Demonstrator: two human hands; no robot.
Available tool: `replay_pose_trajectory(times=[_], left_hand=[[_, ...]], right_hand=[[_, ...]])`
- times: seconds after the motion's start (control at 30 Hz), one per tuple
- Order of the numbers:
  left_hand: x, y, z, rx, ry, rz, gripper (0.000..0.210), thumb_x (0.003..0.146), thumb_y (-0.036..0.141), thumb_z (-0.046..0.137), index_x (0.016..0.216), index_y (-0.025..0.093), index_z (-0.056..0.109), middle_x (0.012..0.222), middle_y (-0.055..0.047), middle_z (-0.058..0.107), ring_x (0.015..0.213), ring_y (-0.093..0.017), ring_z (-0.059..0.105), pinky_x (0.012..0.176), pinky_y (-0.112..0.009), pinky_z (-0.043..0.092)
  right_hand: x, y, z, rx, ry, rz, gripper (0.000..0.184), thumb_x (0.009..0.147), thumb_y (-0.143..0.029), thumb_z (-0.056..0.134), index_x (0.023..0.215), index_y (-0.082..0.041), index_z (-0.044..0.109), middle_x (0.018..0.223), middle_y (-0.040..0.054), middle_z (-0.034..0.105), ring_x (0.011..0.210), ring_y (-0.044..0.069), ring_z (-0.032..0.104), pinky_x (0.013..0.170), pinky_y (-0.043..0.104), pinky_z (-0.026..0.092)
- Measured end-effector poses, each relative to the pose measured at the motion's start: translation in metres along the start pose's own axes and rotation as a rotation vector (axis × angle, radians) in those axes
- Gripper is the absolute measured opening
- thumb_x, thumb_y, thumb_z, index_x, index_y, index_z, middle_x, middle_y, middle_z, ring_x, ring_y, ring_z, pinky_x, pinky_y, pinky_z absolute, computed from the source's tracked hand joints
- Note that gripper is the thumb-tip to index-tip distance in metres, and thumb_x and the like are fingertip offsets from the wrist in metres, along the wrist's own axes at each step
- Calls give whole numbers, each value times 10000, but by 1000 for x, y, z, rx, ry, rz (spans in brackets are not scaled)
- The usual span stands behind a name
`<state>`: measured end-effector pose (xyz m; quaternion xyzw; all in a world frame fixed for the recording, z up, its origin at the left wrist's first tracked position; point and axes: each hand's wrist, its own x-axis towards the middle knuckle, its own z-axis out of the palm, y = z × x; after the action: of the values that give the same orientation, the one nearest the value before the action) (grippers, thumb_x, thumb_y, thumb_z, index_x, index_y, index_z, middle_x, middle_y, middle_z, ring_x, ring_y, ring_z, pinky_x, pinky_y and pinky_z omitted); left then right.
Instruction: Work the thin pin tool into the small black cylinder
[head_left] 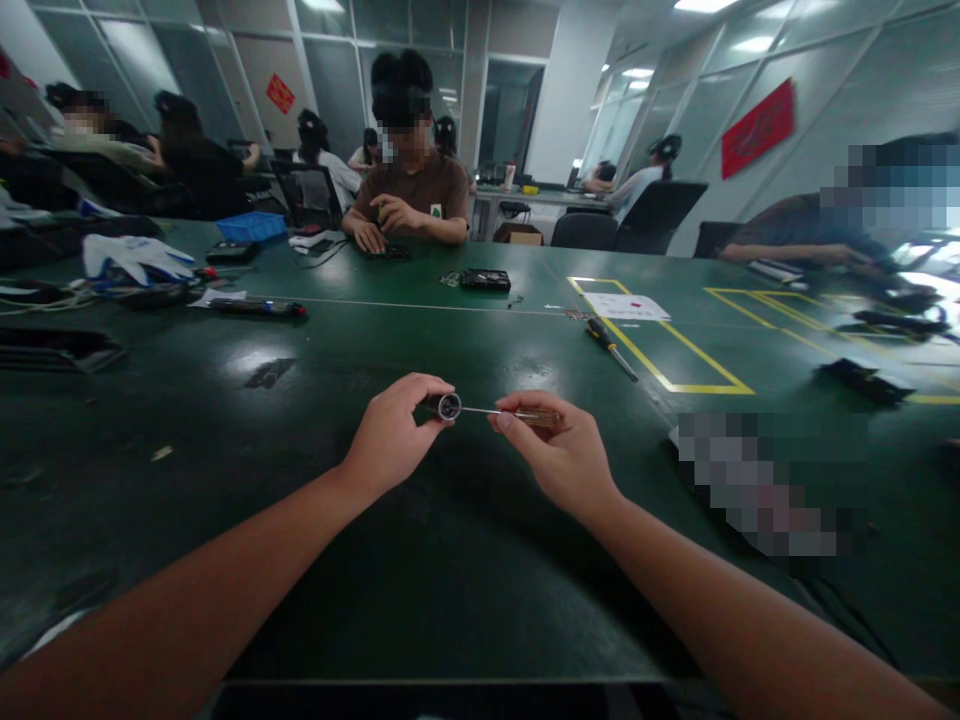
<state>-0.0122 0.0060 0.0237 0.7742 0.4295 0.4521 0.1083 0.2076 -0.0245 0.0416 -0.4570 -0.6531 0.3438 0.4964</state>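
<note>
My left hand (397, 432) pinches a small dark cylindrical part (449, 406) between thumb and fingers, its round open end with a metallic rim facing me. In my right hand (561, 448) is a screwdriver (536, 416) with a translucent amber handle and a thin metal shaft. The shaft points left and its tip is at the cylinder's right side; whether it sits in the part or only touches it I cannot tell. Both hands are held above the green table (450, 590), close together. What the cylinder belongs to is not clear.
A yellow-black screwdriver (609, 347) lies right, beside yellow tape outlines (705, 388). A black case (484, 280) lies ahead. White gloves (135, 262), a pen-like tool (259, 308) and a blue tray (251, 227) are left. A co-worker (412, 190) sits opposite.
</note>
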Motion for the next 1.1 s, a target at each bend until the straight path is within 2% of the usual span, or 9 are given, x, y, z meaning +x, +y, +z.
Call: replay_pose_trajectory(times=[0.3,0.7,0.9,1.0,1.1], left_hand=[[-1,-1,0,3,4,12,315,796,64,781,1065,212,711,1103,-36,748,1027,-208,709,934,-378,580],[-1,-3,1,12,23,31,321,774,45,798,1043,201,717,1089,-35,752,1017,-204,714,922,-357,579],[0,-4,2,8,25,21,311,770,30,790,1023,195,717,1072,-38,756,997,-202,718,911,-358,586],[0,-5,2,7,21,25,295,778,30,780,1014,194,714,1063,-38,755,986,-201,718,905,-364,588],[0,-4,2,8,46,32,293,782,32,777,1017,193,713,1069,-38,753,994,-201,716,923,-372,584]], right_hand=[[-1,1,0,5,-8,-21,162,870,-354,745,948,-212,741,804,31,764,698,188,704,644,325,541],[1,5,1,61,-41,5,177,875,-364,749,968,-213,753,841,43,780,759,206,731,709,352,563],[5,11,5,369,-66,145,185,836,-362,804,949,-221,766,874,37,801,833,192,752,847,368,592],[10,13,7,568,-43,257,188,796,-342,837,899,-203,763,833,38,795,812,182,751,837,346,603],[15,14,5,745,-87,400,177,773,-322,835,842,-181,755,778,48,783,732,178,738,781,339,615]])
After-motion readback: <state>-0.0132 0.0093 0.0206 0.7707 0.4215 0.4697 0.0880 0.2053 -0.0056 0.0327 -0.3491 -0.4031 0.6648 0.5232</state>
